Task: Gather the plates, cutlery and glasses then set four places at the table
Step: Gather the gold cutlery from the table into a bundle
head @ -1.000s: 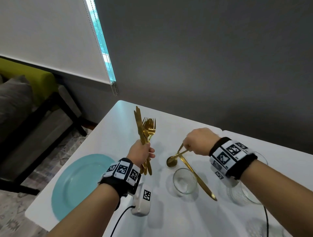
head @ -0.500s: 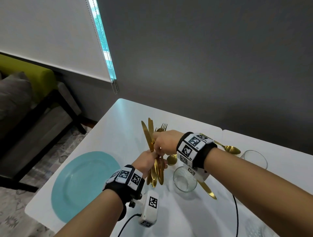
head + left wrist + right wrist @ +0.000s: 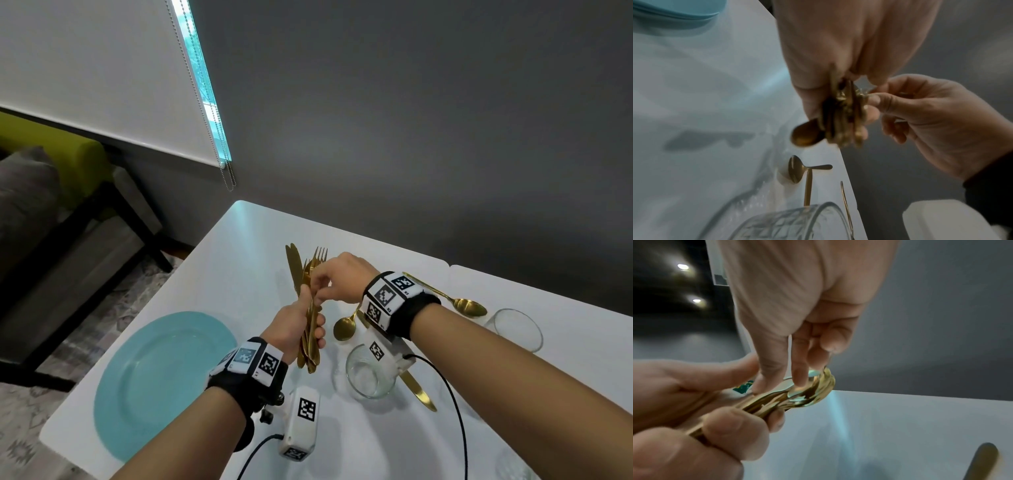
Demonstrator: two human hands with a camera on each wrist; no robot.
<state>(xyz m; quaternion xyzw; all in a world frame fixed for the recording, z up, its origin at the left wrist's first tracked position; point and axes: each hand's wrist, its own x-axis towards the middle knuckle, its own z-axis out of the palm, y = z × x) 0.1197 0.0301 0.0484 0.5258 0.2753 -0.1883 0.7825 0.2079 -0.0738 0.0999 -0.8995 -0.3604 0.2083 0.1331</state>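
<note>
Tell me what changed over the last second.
The right hand left the spoon and knife by the glass and crossed left to finger the gold cutlery bundle. The left hand still grips it, slightly lower. Teal plate unmoved.

- The cutlery bundle is shiny gold — knives, forks and spoons alike.
- Two loose spoons and on the table are the same gold, as is the knife.
- The plate is plain pale turquoise, no pattern.
- The table is white, with a bluish sheen near its far corner.
- The glass is clear; the left wrist view shows a cut diamond pattern on its wall.
- Both wristbands are black, carrying white tiles printed with black square codes.
- The wall is dark grey — the blind white.
- The sofa is lime green with a grey cushion.
</note>
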